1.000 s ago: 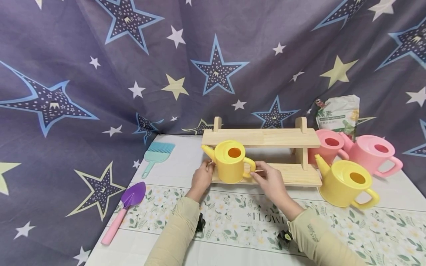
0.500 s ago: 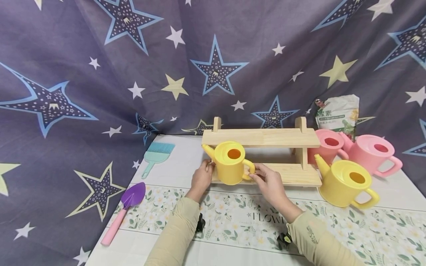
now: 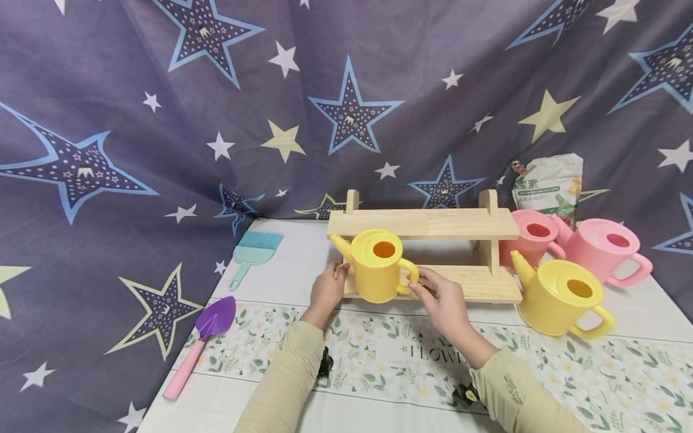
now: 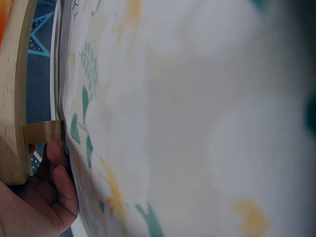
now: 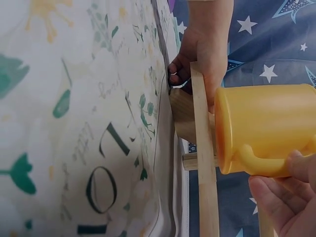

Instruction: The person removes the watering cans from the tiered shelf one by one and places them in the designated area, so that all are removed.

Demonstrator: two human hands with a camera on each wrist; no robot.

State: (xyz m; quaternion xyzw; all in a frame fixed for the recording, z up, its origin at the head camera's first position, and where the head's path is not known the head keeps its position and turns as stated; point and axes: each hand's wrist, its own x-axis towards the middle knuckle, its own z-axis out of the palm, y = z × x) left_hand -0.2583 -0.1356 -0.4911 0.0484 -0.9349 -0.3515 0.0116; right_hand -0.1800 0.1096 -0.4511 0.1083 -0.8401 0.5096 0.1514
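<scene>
A two-tier wooden shelf rack (image 3: 425, 222) stands mid-table. At its lower left end my left hand (image 3: 327, 288) grips the board; in the left wrist view the curled fingers (image 4: 63, 185) reach beneath it beside a wooden foot (image 4: 43, 132). A yellow watering can (image 3: 373, 276) is upright at the left part of the lower tier, spout pointing left. My right hand (image 3: 441, 300) pinches its handle between thumb and fingers, plainer in the right wrist view, where the can's base (image 5: 223, 131) is right by the board (image 5: 201, 118). Whether the base touches the board, I cannot tell.
Right of the rack stand another yellow watering can (image 3: 560, 300) and two pink ones, one nearer the rack (image 3: 522, 240) and one farther right (image 3: 603, 249). A white bag (image 3: 549, 183) is behind them. At left lie a teal brush (image 3: 254, 249) and a purple trowel (image 3: 216, 317).
The held watering can and my right hand have shifted slightly to the right. My left hand keeps its place at the rack's end.
</scene>
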